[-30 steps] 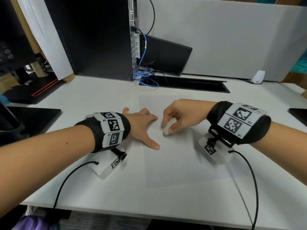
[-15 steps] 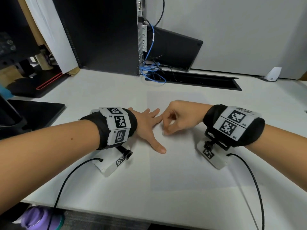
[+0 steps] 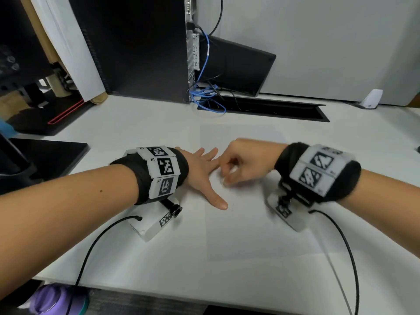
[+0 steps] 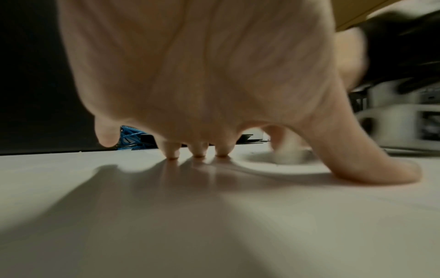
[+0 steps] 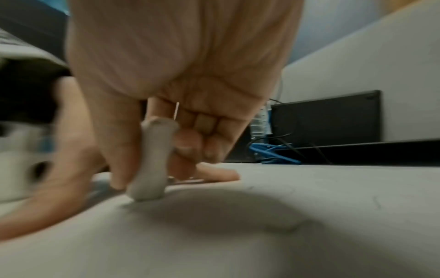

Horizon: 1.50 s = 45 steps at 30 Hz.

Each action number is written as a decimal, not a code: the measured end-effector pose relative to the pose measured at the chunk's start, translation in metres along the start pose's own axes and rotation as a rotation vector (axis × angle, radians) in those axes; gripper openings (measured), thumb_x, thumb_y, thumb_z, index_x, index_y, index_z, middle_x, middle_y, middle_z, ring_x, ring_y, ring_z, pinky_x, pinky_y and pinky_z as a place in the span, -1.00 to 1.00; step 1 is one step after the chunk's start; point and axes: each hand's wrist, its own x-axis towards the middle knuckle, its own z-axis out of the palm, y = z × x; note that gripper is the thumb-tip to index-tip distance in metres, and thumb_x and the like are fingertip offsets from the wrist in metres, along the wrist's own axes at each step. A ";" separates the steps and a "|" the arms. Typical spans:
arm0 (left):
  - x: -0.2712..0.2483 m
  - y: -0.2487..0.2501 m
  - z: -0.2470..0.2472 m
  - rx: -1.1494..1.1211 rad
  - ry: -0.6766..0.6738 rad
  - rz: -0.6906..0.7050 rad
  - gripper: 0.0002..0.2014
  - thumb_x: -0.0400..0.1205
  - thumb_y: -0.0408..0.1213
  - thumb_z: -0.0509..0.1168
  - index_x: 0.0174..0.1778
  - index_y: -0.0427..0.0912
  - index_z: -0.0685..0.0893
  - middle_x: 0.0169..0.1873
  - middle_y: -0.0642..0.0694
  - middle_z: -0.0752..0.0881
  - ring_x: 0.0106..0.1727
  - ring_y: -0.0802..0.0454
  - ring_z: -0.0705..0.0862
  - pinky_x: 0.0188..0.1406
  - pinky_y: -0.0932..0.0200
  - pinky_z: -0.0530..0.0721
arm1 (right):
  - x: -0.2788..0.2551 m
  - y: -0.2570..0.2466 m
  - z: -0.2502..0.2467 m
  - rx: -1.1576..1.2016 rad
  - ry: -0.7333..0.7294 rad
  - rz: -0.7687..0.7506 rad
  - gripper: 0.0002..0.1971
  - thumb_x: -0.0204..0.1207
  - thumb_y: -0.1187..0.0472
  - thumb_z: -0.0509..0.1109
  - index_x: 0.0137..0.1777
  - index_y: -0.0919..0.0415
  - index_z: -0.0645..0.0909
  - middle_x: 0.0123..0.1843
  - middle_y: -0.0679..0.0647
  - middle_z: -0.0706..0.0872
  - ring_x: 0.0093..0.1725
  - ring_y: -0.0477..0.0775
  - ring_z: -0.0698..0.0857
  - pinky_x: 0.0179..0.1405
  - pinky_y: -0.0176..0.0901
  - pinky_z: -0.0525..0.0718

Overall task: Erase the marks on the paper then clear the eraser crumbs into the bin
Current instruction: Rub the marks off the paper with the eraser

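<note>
A white sheet of paper (image 3: 254, 233) lies flat on the white desk. My left hand (image 3: 202, 171) lies flat on the paper's left part, fingers spread and straight, thumb (image 3: 218, 202) stretched toward me. My right hand (image 3: 236, 165) pinches a white eraser (image 5: 152, 159) between thumb and curled fingers, its lower end pressed on the paper just right of my left fingers. In the head view the eraser (image 3: 227, 178) is mostly hidden and blurred. In the left wrist view my left fingertips (image 4: 199, 153) press down on the sheet. Faint pencil marks (image 5: 376, 202) show on the paper.
A black computer tower (image 3: 136, 46) stands at the back, with blue cables (image 3: 204, 96) and a cable slot (image 3: 268, 109) behind the paper. A dark monitor base (image 3: 50, 155) is at the left. A purple bottle (image 3: 52, 298) sits below the desk's front edge. No bin is in view.
My right hand with the eraser has slid left and slightly away, up against my left fingers. The left hand stays flat on the paper. The head view has shifted a little.
</note>
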 end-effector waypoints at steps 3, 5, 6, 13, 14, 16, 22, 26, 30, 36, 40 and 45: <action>0.001 0.000 0.000 0.003 0.000 0.005 0.13 0.27 0.50 0.28 0.56 0.35 -0.34 0.61 0.24 -0.39 0.66 0.04 -0.35 0.52 -0.48 -0.25 | -0.004 -0.002 0.003 0.062 -0.032 -0.021 -0.87 0.43 0.30 0.49 -0.25 0.39 0.69 -0.56 -0.36 0.59 -0.46 -0.37 0.55 -0.42 -0.59 0.42; 0.000 0.000 0.000 0.004 0.006 0.006 0.16 0.26 0.50 0.28 0.57 0.31 -0.37 0.60 0.24 -0.40 0.66 0.04 -0.34 0.53 -0.48 -0.24 | 0.003 0.005 -0.004 0.040 0.027 0.001 -0.86 0.44 0.27 0.48 -0.27 0.34 0.68 -0.56 -0.26 0.60 -0.47 -0.36 0.54 -0.42 -0.60 0.41; 0.000 0.000 0.000 0.000 0.007 0.006 0.17 0.26 0.50 0.28 0.57 0.30 -0.38 0.60 0.24 -0.41 0.66 0.05 -0.34 0.52 -0.48 -0.24 | 0.004 0.008 -0.006 0.023 0.041 0.017 -0.87 0.45 0.25 0.48 -0.29 0.29 0.68 -0.52 -0.22 0.61 -0.46 -0.37 0.53 -0.41 -0.59 0.41; 0.002 -0.001 0.000 -0.011 0.004 0.002 0.17 0.23 0.52 0.28 0.58 0.33 -0.35 0.60 0.23 -0.41 0.66 0.06 -0.35 0.53 -0.47 -0.25 | -0.006 -0.001 0.000 0.099 -0.073 -0.004 -0.87 0.44 0.25 0.49 -0.20 0.36 0.73 -0.55 -0.34 0.60 -0.45 -0.36 0.55 -0.40 -0.60 0.41; 0.001 -0.001 0.000 -0.012 0.008 0.001 0.16 0.24 0.51 0.28 0.57 0.33 -0.34 0.60 0.24 -0.40 0.66 0.06 -0.35 0.53 -0.47 -0.25 | -0.001 0.001 -0.002 0.061 -0.038 -0.004 -0.87 0.45 0.25 0.48 -0.18 0.35 0.73 -0.52 -0.28 0.62 -0.45 -0.36 0.55 -0.40 -0.58 0.40; 0.000 -0.001 0.000 -0.013 0.009 0.002 0.16 0.24 0.51 0.28 0.58 0.32 -0.32 0.61 0.25 -0.38 0.66 0.07 -0.34 0.53 -0.47 -0.25 | 0.004 0.001 -0.005 -0.001 0.010 -0.006 -0.86 0.46 0.24 0.46 -0.17 0.34 0.73 -0.45 -0.18 0.60 -0.46 -0.35 0.54 -0.43 -0.54 0.39; 0.000 -0.001 0.001 -0.017 0.009 -0.004 0.18 0.23 0.51 0.28 0.58 0.31 -0.36 0.60 0.23 -0.42 0.65 0.08 -0.36 0.54 -0.44 -0.28 | -0.010 -0.003 0.001 0.067 -0.140 -0.029 -0.87 0.43 0.22 0.50 -0.26 0.27 0.72 -0.53 -0.21 0.58 -0.47 -0.28 0.53 -0.38 -0.56 0.43; -0.001 -0.001 0.000 -0.039 0.015 0.007 0.15 0.25 0.50 0.30 0.58 0.33 -0.31 0.61 0.25 -0.38 0.65 0.08 -0.36 0.53 -0.46 -0.27 | 0.003 0.001 -0.005 -0.018 -0.009 -0.007 -0.86 0.45 0.22 0.48 -0.14 0.32 0.74 -0.41 -0.10 0.62 -0.43 -0.37 0.53 -0.37 -0.61 0.42; -0.001 0.000 0.000 -0.023 0.014 -0.003 0.18 0.26 0.48 0.30 0.58 0.30 -0.36 0.60 0.22 -0.41 0.66 0.07 -0.35 0.54 -0.44 -0.28 | -0.012 -0.001 0.000 0.005 -0.124 -0.025 -0.87 0.44 0.22 0.48 -0.27 0.26 0.69 -0.49 -0.15 0.59 -0.47 -0.23 0.50 -0.41 -0.50 0.41; -0.001 0.000 0.000 -0.025 0.019 0.007 0.15 0.26 0.49 0.30 0.59 0.30 -0.29 0.62 0.25 -0.36 0.66 0.06 -0.33 0.53 -0.47 -0.25 | 0.004 0.001 -0.007 -0.053 -0.038 -0.021 -0.87 0.44 0.25 0.47 -0.19 0.34 0.73 -0.31 0.03 0.69 -0.45 -0.31 0.52 -0.39 -0.59 0.42; -0.001 0.001 0.000 -0.025 0.019 -0.009 0.17 0.25 0.48 0.31 0.59 0.31 -0.33 0.60 0.24 -0.39 0.66 0.08 -0.34 0.54 -0.43 -0.26 | -0.011 -0.001 -0.001 -0.040 -0.155 -0.044 -0.87 0.44 0.23 0.47 -0.25 0.30 0.69 -0.39 -0.01 0.61 -0.47 -0.16 0.48 -0.39 -0.47 0.43; -0.001 0.001 0.000 -0.038 0.024 0.000 0.14 0.26 0.47 0.31 0.59 0.32 -0.29 0.62 0.24 -0.35 0.66 0.07 -0.33 0.53 -0.47 -0.27 | 0.003 0.001 -0.008 -0.086 -0.074 -0.056 -0.85 0.44 0.24 0.47 -0.20 0.36 0.71 -0.42 -0.04 0.60 -0.46 -0.25 0.50 -0.41 -0.53 0.42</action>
